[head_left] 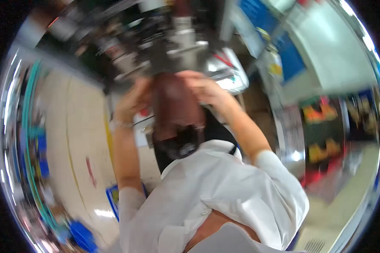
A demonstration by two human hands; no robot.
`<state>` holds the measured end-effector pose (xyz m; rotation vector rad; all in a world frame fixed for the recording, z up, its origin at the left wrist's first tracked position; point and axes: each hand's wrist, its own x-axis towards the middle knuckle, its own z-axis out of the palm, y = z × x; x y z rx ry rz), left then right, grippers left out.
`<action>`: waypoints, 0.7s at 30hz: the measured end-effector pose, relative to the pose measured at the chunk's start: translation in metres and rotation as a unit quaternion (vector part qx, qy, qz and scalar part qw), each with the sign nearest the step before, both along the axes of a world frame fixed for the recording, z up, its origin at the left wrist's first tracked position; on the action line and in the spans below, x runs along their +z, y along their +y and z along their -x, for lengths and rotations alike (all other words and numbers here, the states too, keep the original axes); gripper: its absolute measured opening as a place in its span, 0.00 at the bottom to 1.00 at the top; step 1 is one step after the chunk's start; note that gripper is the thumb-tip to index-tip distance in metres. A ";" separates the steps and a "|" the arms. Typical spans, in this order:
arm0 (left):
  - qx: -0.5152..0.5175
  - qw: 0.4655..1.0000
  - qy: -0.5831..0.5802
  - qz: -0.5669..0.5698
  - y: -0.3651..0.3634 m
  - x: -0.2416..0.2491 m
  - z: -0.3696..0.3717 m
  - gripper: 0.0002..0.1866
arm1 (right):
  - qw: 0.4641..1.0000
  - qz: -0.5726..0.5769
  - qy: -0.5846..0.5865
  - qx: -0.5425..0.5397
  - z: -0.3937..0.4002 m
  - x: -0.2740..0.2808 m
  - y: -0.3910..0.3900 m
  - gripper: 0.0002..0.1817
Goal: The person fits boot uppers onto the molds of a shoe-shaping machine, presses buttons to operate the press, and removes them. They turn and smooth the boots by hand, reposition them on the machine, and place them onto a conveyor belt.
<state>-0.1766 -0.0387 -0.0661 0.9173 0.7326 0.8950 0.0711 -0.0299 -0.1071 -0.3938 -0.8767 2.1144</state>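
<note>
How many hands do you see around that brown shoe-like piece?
2: the left hand at the left of the brown shoe-like piece, the right hand at its upper right. No others show.

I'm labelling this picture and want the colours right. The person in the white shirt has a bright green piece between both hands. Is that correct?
Not quite: the piece is dark reddish brown, not bright green, as the head view shows. The shirt is indeed white, and the piece is between the left hand and the right hand.

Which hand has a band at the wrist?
The left hand: a pale band shows at its wrist. The right hand shows none.
</note>
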 end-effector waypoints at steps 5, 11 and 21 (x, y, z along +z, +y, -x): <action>-0.102 0.991 0.088 -0.028 0.008 0.020 -0.018 0.21 | 0.997 -0.036 0.057 -0.042 -0.008 -0.025 -0.009 0.12; -0.203 0.968 0.142 -0.025 0.009 0.026 -0.064 0.30 | 0.984 -0.111 -0.030 -0.137 -0.046 -0.012 -0.041 0.12; -0.091 0.975 0.039 0.201 0.004 0.012 -0.076 0.28 | 0.988 0.010 0.024 -0.154 -0.046 -0.026 -0.019 0.09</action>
